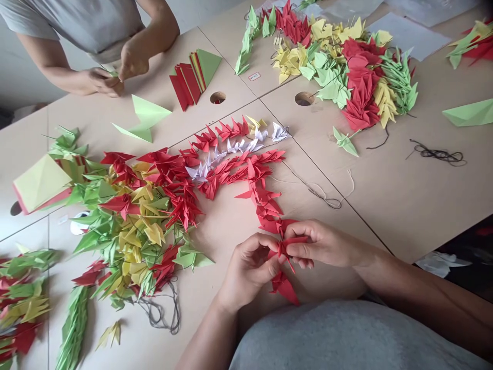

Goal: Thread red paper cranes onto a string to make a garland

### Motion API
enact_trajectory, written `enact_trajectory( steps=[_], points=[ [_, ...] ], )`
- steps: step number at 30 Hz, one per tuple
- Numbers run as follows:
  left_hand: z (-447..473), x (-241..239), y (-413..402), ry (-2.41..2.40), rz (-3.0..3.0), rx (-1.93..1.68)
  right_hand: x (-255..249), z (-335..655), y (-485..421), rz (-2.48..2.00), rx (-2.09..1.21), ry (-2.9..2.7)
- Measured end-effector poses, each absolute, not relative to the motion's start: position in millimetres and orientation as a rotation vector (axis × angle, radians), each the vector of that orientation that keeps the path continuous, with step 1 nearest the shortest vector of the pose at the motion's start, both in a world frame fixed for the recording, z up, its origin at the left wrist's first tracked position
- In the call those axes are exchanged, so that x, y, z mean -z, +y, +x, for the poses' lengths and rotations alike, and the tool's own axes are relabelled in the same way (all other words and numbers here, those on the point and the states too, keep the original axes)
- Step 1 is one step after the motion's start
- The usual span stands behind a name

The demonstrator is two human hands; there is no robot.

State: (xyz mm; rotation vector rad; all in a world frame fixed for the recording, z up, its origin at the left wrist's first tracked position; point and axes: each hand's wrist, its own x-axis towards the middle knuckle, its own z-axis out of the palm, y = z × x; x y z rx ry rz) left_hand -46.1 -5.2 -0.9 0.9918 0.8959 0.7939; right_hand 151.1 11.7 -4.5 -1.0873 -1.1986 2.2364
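Note:
My left hand point(250, 267) and my right hand point(319, 244) meet near the table's front edge, both pinching a red paper crane point(285, 249). That crane is at the end of a strung chain of red cranes point(258, 190) that curves away across the table toward some white cranes point(231, 149). Another red crane point(285, 288) hangs just below my fingers. A thin dark thread point(319, 192) trails to the right of the chain.
A heap of green, yellow and red cranes point(131, 216) lies to the left, another heap point(346, 67) at the back right. A person across the table point(111, 72) folds paper near stacked folded sheets point(194, 74). A loose thread coil point(439, 153) lies to the right.

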Motion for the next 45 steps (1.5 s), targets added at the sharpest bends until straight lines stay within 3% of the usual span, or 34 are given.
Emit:
enact_trajectory(
  steps=[32, 39, 45],
  points=[
    [-44.6, 1.4, -6.0, 0.798, 0.953, -0.728, 3.7, 151.4, 15.4, -1.068, -2.304, -1.140],
    [-43.4, 3.2, -5.6, 0.896, 0.883, -0.813, 3.9, 150.9, 10.3, -1.109, -2.042, -1.287],
    [-44.1, 2.2, -4.5, 0.925, 0.809, -0.816, 12.4, 148.9, 3.5, -1.055, -1.344, -1.647]
  ],
)
